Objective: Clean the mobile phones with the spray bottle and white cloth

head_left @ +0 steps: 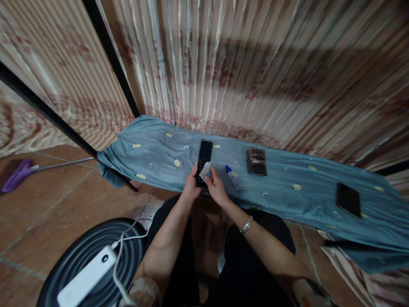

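Observation:
A black flip phone (206,150) lies opened out over the blue cloth, its keypad half towards me. My left hand (191,187) grips the keypad half along its left side. In my right hand (217,187) is a white tissue (205,170), pinched between the fingers and pressed against the keys, partly covering them. Just right of my right hand, a small clear bottle with a blue cap (234,178) rests on its side. Farther right sits a dark box (256,161), its top blurred out.
Blue patterned cloth (275,192) covers the long low surface. A black smartphone (348,200) lies at its right. Striped curtains (223,64) hang behind. Black poles (111,59) rise at left. On the floor, a white power bank (87,277) with a cable sits on a black ribbed round seat (64,260).

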Tool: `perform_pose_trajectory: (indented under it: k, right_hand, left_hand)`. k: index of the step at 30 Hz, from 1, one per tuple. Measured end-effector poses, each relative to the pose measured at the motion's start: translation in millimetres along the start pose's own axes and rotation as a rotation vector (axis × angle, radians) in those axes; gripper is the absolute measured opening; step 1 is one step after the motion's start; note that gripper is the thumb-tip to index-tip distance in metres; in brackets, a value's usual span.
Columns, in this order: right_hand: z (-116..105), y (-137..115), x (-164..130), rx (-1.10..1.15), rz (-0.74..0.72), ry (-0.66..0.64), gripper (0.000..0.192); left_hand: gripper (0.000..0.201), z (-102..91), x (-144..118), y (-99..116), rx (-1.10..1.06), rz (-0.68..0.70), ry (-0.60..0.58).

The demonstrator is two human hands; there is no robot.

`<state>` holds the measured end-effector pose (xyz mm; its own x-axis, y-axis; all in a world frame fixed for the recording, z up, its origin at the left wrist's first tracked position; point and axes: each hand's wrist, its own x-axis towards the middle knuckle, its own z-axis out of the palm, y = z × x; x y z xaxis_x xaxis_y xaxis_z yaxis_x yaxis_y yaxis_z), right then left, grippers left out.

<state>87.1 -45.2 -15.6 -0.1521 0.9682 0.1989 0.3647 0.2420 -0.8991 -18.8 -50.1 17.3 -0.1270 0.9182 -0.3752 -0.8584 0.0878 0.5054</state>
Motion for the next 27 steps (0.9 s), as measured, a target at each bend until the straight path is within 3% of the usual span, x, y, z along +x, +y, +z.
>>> perform_pose_trajectory:
  k: [3, 7, 12, 17, 24, 27]
  right_hand:
    - [3, 1, -13, -0.078, -0.087, 0.0, 0.064]
    - [2, -2, -28, -0.225, -0.304, -0.08, 0.057]
    - [-2, -4, -32, -0.39, -0.484, -0.153, 0.053]
    - [-6, -6, -15, -0.473, -0.479, -0.158, 0.054]
    - [-13, -10, 6, -0.508, -0.43, -0.08, 0.054]
    - [-12, -13, 3, -0.522, -0.443, -0.101, 0.054]
  left_hand:
    - [0.035, 0.3, 2, 1, -0.015, -0.02, 0.038]
    - [0.034, 5.5, -3, 5, -0.034, -0.022, 0.091]
    - [0.05, 13.2, -13, 10, -0.033, -0.055, 0.118]
    - [0.051, 13.9, -15, 8, -0.007, -0.071, 0.149]
    - [0.056, 16.4, -21, 7, 0.028, -0.12, 0.042]
    - [0.055, 16.0, -22, 9, 0.034, -0.121, 0.064]
